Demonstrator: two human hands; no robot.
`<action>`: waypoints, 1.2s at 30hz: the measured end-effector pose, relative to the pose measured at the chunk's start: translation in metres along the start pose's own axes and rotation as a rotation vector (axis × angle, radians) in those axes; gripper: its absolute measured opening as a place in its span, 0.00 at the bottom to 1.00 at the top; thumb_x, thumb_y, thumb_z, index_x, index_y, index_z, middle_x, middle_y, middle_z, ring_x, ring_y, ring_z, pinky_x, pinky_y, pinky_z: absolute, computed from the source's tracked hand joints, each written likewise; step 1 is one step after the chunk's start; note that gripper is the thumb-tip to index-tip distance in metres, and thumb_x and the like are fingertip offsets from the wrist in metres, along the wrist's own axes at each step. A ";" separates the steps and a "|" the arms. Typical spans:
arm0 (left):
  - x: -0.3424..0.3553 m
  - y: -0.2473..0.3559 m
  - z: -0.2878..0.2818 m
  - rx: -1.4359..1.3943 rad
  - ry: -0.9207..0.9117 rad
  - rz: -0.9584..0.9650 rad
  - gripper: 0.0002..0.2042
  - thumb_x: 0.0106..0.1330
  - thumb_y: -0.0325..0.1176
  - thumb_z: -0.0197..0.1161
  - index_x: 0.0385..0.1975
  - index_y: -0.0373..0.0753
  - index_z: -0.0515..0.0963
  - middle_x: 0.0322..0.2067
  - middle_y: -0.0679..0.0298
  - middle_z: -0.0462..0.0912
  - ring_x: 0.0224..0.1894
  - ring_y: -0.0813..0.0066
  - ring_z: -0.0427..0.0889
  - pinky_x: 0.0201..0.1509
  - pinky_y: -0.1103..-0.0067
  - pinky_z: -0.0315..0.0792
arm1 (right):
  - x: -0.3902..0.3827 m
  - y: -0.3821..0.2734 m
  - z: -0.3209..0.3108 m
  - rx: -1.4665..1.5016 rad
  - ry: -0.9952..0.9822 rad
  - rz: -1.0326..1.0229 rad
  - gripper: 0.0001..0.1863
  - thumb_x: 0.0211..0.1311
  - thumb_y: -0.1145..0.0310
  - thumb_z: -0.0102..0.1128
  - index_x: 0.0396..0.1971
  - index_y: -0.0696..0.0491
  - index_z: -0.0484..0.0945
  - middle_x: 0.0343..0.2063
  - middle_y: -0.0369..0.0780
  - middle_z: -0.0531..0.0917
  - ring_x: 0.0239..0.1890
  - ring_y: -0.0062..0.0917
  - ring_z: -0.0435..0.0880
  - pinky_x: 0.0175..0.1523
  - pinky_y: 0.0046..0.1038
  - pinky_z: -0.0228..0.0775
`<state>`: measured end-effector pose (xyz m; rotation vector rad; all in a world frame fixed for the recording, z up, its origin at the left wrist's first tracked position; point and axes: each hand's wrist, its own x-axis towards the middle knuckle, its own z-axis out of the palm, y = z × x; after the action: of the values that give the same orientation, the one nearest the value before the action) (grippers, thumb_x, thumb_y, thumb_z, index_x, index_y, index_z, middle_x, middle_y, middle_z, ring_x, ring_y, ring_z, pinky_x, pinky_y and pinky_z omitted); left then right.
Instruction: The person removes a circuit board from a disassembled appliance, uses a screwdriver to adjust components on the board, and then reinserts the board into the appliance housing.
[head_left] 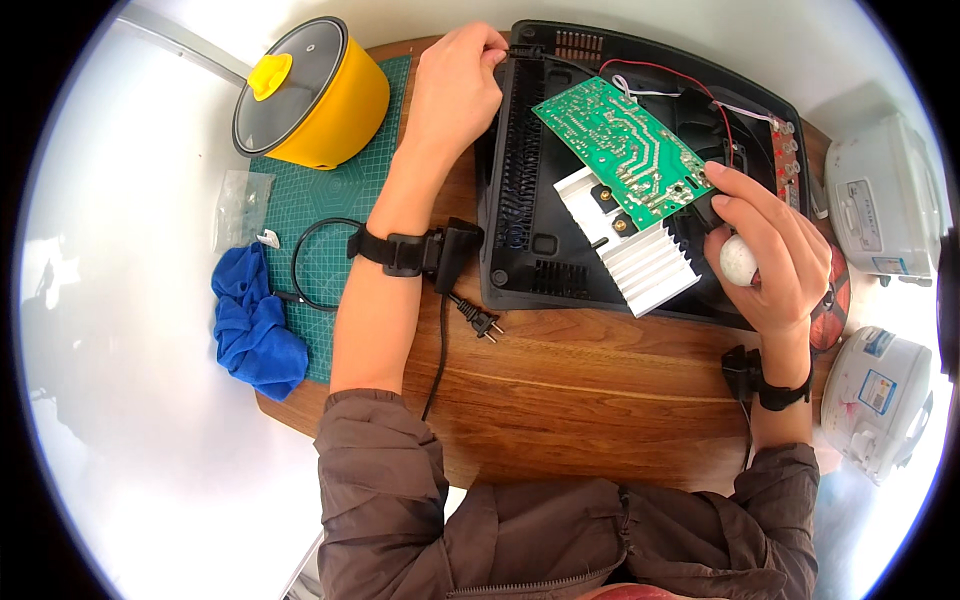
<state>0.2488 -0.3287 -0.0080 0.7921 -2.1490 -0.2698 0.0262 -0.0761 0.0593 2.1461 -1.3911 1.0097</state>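
Observation:
My right hand point(778, 245) grips the near right corner of a green circuit board point(630, 145), which is tilted solder side up above an upturned black appliance casing point(520, 277). A rounded white thing point(738, 262) sits against that palm; its kind is unclear. Under the board lies a finned silver heat sink point(650, 270). My left hand point(460, 85) is closed at the casing's far left corner, its fingertips pinching the end of a black ribbed cord sleeve point(524, 50). Red and white wires point(665, 65) run from beneath the board toward a small red board point(786, 150).
A yellow pot with dark lid point(315, 95) stands on a green cutting mat point(320, 215), near a blue cloth point(255, 325) and a clear plastic bag point(240, 210). A two-pin plug point(480, 320) lies on the wooden table point(560, 390). White rice cookers point(875, 400) line the right side.

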 end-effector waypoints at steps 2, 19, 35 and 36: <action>-0.001 0.000 0.000 -0.024 -0.012 -0.031 0.05 0.69 0.24 0.62 0.41 0.34 0.81 0.34 0.50 0.87 0.37 0.50 0.87 0.44 0.66 0.79 | 0.000 0.001 0.000 0.004 0.004 -0.009 0.08 0.53 0.75 0.72 0.34 0.58 0.84 0.41 0.43 0.91 0.30 0.30 0.90 0.33 0.25 0.82; 0.007 0.008 -0.016 -0.248 -0.041 -0.174 0.12 0.68 0.27 0.69 0.48 0.32 0.80 0.36 0.56 0.86 0.39 0.68 0.87 0.46 0.73 0.80 | 0.000 0.000 -0.001 0.001 0.001 -0.015 0.08 0.54 0.78 0.71 0.34 0.58 0.84 0.42 0.42 0.91 0.28 0.28 0.88 0.32 0.24 0.81; 0.007 -0.013 -0.004 -0.191 -0.054 -0.341 0.13 0.67 0.41 0.71 0.39 0.37 0.89 0.32 0.58 0.91 0.34 0.66 0.88 0.41 0.73 0.79 | 0.028 0.005 -0.003 -0.033 -0.056 -0.098 0.11 0.50 0.78 0.72 0.35 0.57 0.84 0.42 0.39 0.91 0.29 0.27 0.87 0.32 0.24 0.79; 0.008 -0.010 -0.005 -0.181 -0.061 -0.367 0.13 0.67 0.41 0.71 0.38 0.37 0.89 0.32 0.58 0.91 0.33 0.66 0.88 0.41 0.72 0.79 | 0.029 0.006 -0.003 -0.037 -0.055 -0.104 0.11 0.49 0.78 0.72 0.35 0.57 0.84 0.42 0.39 0.91 0.29 0.27 0.87 0.32 0.24 0.79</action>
<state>0.2530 -0.3411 -0.0046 1.0789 -1.9896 -0.6761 0.0270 -0.0949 0.0822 2.2093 -1.2972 0.8858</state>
